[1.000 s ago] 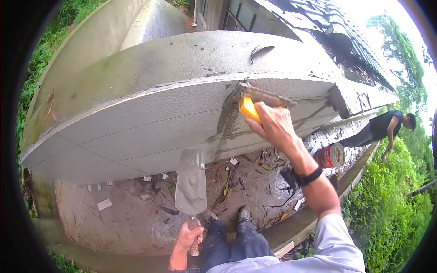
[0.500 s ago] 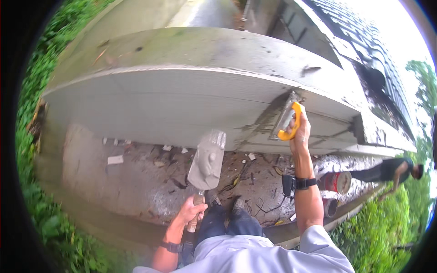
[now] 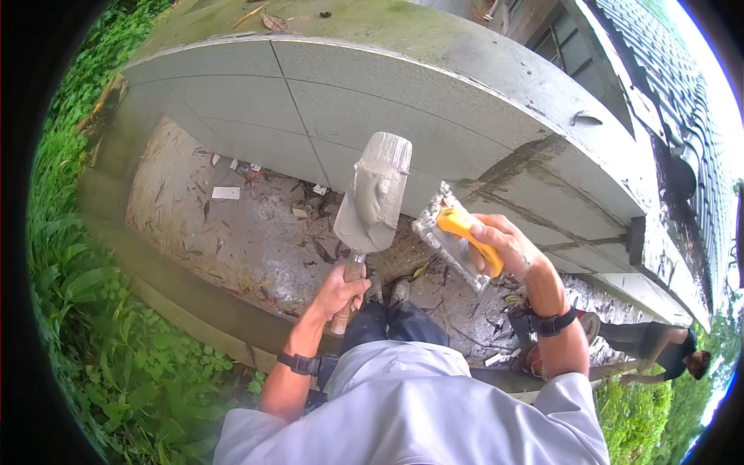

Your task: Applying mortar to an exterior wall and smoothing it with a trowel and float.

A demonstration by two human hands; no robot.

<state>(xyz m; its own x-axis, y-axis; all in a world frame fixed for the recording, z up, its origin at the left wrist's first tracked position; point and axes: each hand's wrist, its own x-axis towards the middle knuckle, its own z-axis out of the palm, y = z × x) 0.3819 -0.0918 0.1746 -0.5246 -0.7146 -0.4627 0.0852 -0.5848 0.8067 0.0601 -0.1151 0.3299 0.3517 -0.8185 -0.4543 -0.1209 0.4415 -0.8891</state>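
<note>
My left hand (image 3: 339,296) is closed around the wooden handle of a broad trowel (image 3: 391,151), its blade pointing away from me. A thick heap of grey mortar (image 3: 370,208) lies on the blade. In my right hand (image 3: 508,246) is a plastering float (image 3: 459,223), gripped by its yellow handle. Grey paste clings to the float's edges, and it is held off the tiled wall (image 3: 232,101), close to the right of the trowel. Wet dark grey mortar (image 3: 508,172) is smeared along the tile joints on the wall's right part.
A concrete ledge (image 3: 434,39) tops the wall. White tile scraps (image 3: 225,193) and dead leaves litter the ground strip (image 3: 174,201) at my feet. Another person (image 3: 670,349) is bent over at the right, near buckets. Green plants (image 3: 116,349) border the left, and a tiled roof (image 3: 659,70) rises at far right.
My right hand has drawn the float away from the wall and toward the trowel, turning it. The trowel has risen slightly in view. The view has shifted, showing more plants at the left.
</note>
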